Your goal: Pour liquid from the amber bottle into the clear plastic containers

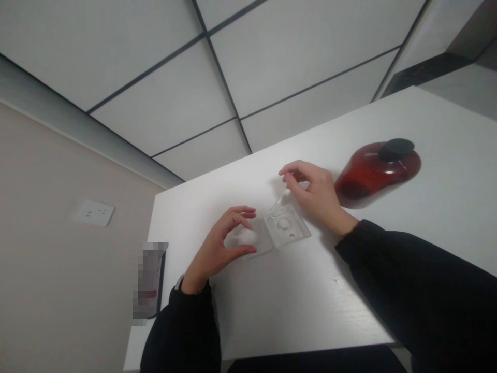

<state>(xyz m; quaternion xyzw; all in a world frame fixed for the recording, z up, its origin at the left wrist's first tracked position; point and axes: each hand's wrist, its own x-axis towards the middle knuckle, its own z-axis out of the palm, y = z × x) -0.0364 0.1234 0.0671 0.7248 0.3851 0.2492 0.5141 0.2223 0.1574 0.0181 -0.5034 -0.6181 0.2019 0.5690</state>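
A clear plastic case [287, 226] lies unfolded on the table, its two flat halves side by side. The right half has a raised ring and a small round mark. My left hand [227, 238] curves over the left half, thumb and fingers apart; a whitish round patch [247, 237] shows between them, too blurred to name. Whether the fingertips press on the case is unclear. Above the right half, my right hand [310, 191] pinches a thin pale stick [280, 198] that slants down to the left towards the case's back edge.
A large red-brown bottle with a black cap [376, 173] stands just right of my right hand. At the left table edge is a pixelated dark-edged object [149, 282]. A small clear star-shaped piece [336, 282] lies on the white table [295, 311]. Wall panels [163, 98] rise behind.
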